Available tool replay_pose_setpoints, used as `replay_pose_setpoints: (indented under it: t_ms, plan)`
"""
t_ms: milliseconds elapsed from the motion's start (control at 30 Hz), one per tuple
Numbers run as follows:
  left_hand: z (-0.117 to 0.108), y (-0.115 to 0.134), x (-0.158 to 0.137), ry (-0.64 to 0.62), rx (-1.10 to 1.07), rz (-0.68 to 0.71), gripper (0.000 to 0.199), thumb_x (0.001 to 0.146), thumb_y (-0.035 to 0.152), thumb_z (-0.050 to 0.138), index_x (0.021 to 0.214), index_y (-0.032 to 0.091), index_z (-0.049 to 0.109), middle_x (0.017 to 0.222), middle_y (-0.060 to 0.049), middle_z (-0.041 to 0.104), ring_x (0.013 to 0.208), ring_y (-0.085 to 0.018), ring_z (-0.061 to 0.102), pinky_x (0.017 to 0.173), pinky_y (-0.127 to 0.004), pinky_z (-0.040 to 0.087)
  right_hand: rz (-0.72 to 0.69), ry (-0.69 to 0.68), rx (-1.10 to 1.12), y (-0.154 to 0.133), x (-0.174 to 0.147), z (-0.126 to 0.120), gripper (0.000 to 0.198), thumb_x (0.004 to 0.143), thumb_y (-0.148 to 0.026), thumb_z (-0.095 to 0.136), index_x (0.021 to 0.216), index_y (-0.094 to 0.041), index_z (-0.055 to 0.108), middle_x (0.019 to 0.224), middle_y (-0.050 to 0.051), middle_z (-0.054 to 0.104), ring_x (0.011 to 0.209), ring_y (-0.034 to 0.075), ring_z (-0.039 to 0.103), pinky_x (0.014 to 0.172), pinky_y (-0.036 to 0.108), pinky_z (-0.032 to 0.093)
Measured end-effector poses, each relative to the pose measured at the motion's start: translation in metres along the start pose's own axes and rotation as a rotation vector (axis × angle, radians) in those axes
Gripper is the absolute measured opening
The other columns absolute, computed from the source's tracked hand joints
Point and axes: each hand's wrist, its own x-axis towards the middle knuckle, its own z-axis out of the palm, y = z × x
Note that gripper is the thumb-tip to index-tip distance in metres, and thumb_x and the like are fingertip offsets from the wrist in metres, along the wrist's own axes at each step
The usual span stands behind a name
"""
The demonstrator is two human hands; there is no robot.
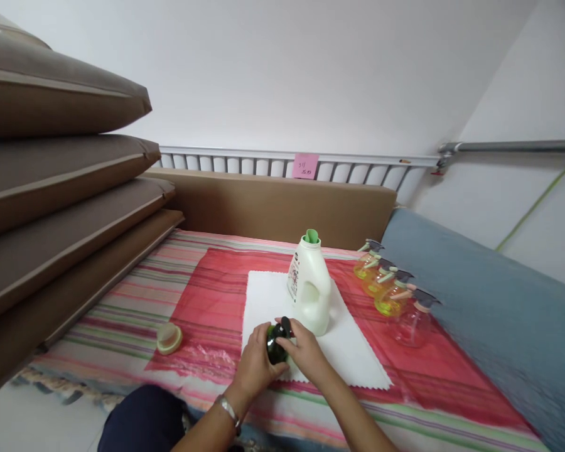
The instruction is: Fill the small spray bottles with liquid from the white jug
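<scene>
Near the front of the white cloth [268, 295], my left hand [255, 359] is wrapped around a small dark green pump bottle [275, 349]. At the bottle's top, my right hand [306, 353] has its fingers closed on the black pump head [285, 324]. Just behind my hands stands a large pale green detergent jug [313, 276]; its mouth is uncapped and shows a green spout. A pale round cap [169, 338] lies off to the left on the striped cover. My fingers partly hide the bottle.
On the right stand several clear pump bottles [390, 301], some with yellow liquid, on a red plastic sheet [207, 289]. Stacked brown cushions [66, 182] rise at the left. Behind are a brown panel [263, 204] and a radiator with a pink note [306, 166].
</scene>
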Motion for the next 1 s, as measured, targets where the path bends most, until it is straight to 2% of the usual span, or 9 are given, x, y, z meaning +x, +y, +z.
replay_pose_setpoints:
  t_ms: [100,233,300,367,433,567,733,900,1000]
  plan:
    - [-0.0002,0.0007,0.0000,0.001,-0.006,-0.004,0.076,0.055,0.014,0.069,0.124,0.021,0.037,0.119,-0.009,0.048,0.110,-0.025,0.048,0.096,-0.042,0.039,0.003,-0.008,-0.057,0.0014,0.0033,0.0001,0.028,0.070,-0.016,0.059,0.098,-0.022,0.060,0.095,0.004,0.064,0.092,0.020,0.059,0.085,0.033,0.045]
    - [0.0008,-0.0019,-0.0004,0.014,-0.012,-0.009,0.079,0.054,0.015,0.071,0.125,0.020,0.036,0.122,-0.010,0.047,0.114,-0.027,0.046,0.098,-0.044,0.037,0.047,0.039,-0.145,0.0031,0.0049,0.0024,0.021,0.066,-0.024,0.065,0.086,-0.019,0.060,0.086,0.005,0.063,0.086,0.025,0.058,0.081,0.040,0.045]
    - [0.0011,-0.0026,-0.0006,0.015,-0.014,-0.006,0.079,0.055,0.017,0.071,0.125,0.020,0.036,0.122,-0.010,0.047,0.114,-0.027,0.046,0.098,-0.045,0.037,0.049,0.033,-0.153,0.0026,0.0028,0.0022,0.030,0.066,-0.025,0.065,0.095,-0.019,0.059,0.094,0.007,0.063,0.092,0.025,0.057,0.084,0.041,0.044]
    - [0.0010,-0.0017,-0.0007,0.019,-0.012,0.000,0.077,0.057,0.019,0.072,0.125,0.020,0.036,0.121,-0.010,0.047,0.113,-0.027,0.047,0.098,-0.045,0.038,0.028,0.007,-0.142,0.0012,0.0001,0.0013,0.044,0.068,-0.022,0.063,0.111,-0.021,0.054,0.112,0.007,0.059,0.105,0.023,0.054,0.091,0.038,0.042]
    - [0.0005,0.0001,-0.0006,0.014,-0.007,0.015,0.075,0.058,0.019,0.071,0.125,0.020,0.036,0.120,-0.010,0.048,0.112,-0.026,0.047,0.097,-0.044,0.038,0.008,-0.012,-0.139,-0.0003,-0.0013,0.0005,0.045,0.071,-0.019,0.059,0.115,-0.023,0.052,0.120,0.006,0.057,0.111,0.021,0.051,0.096,0.036,0.040]
    - [0.0001,0.0021,-0.0004,0.021,-0.010,0.027,0.075,0.058,0.018,0.072,0.124,0.021,0.037,0.119,-0.009,0.048,0.112,-0.025,0.047,0.097,-0.044,0.038,0.036,0.033,-0.182,-0.0013,0.0006,0.0018,0.025,0.073,-0.026,0.060,0.097,-0.019,0.060,0.096,0.008,0.064,0.097,0.026,0.056,0.089,0.042,0.042]
    - [0.0001,0.0008,0.0002,0.013,-0.027,0.012,0.073,0.057,0.017,0.071,0.123,0.021,0.038,0.119,-0.009,0.049,0.111,-0.026,0.048,0.096,-0.045,0.039,0.016,0.041,-0.175,-0.0002,0.0005,0.0057,0.040,0.072,-0.021,0.057,0.112,-0.020,0.053,0.115,0.008,0.058,0.109,0.024,0.052,0.095,0.039,0.040]
    - [0.0004,0.0002,0.0003,0.019,-0.019,0.004,0.072,0.058,0.017,0.070,0.122,0.021,0.038,0.118,-0.009,0.049,0.111,-0.026,0.049,0.097,-0.045,0.039,0.050,0.046,-0.188,-0.0025,0.0006,0.0059,0.025,0.070,-0.021,0.060,0.096,-0.020,0.060,0.090,0.007,0.064,0.091,0.025,0.057,0.084,0.040,0.044]
    - [0.0009,-0.0010,-0.0010,0.019,-0.016,0.003,0.075,0.058,0.019,0.071,0.124,0.020,0.036,0.121,-0.010,0.048,0.113,-0.026,0.047,0.098,-0.045,0.038,0.045,0.017,-0.167,-0.0034,0.0002,0.0033,0.038,0.069,-0.021,0.062,0.107,-0.020,0.058,0.100,0.008,0.064,0.099,0.025,0.056,0.089,0.040,0.043]
